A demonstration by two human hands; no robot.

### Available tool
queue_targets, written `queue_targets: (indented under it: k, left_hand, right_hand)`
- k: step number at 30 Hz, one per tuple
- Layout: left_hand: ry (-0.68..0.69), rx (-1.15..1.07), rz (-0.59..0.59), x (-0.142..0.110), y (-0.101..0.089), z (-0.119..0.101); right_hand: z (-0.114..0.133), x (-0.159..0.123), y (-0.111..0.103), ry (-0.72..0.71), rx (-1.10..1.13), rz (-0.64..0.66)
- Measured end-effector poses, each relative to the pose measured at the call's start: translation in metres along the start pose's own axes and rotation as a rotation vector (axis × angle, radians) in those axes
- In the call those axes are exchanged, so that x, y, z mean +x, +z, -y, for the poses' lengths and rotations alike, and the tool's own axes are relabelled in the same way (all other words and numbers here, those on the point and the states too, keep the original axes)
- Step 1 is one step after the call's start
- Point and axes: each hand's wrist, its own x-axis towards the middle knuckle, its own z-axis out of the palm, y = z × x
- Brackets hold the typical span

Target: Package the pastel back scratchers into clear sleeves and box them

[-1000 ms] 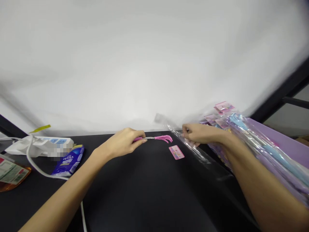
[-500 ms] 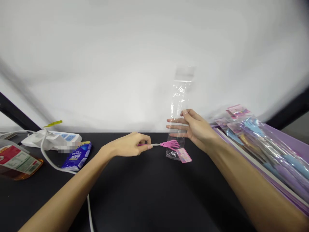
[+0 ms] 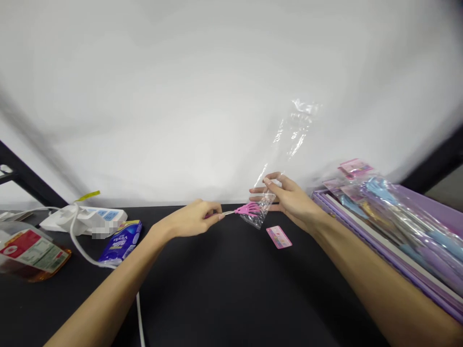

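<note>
My left hand (image 3: 190,220) is closed round the handle of a pink back scratcher (image 3: 248,209), whose thin metal shaft and hand-shaped head point right. Between thumb and fingertips, my right hand (image 3: 296,200) pinches a long clear plastic bag (image 3: 291,137); its other fingers stretch out behind the film. The bag slants up to the right. Its lower end overlaps the scratcher's head, and I cannot tell whether the head is inside or in front. Below the bag, a small pink printed card (image 3: 279,237) lies flat on the black table (image 3: 217,294), apart from both hands.
On the right, a purple box (image 3: 427,205) holds several bagged back scratchers (image 3: 401,212) in blue and purple. To the left are a white power strip (image 3: 104,215), a blue tissue pack (image 3: 121,241), a bottle (image 3: 36,253) and a white cable (image 3: 140,318). A white wall rises behind.
The bag has gone from nearly upright to slanting right, and its lower end has lifted off the card. The scratcher has shifted slightly left, its head still overlapping the bag.
</note>
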Motion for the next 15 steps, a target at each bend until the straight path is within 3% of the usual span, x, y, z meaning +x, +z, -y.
queue_targets:
  k: [5,15]
  left_hand:
    - [-0.036,-0.077,0.047,-0.001,-0.0013,0.0]
    - [-0.039,-0.133,0.044,0.0004,0.0028,0.0013]
  right_hand:
    - [-0.0038,0.0029,-0.0062,-0.128,-0.11,0.05]
    - [-0.0074,0.0027,-0.0054,-0.05,-0.049,0.074]
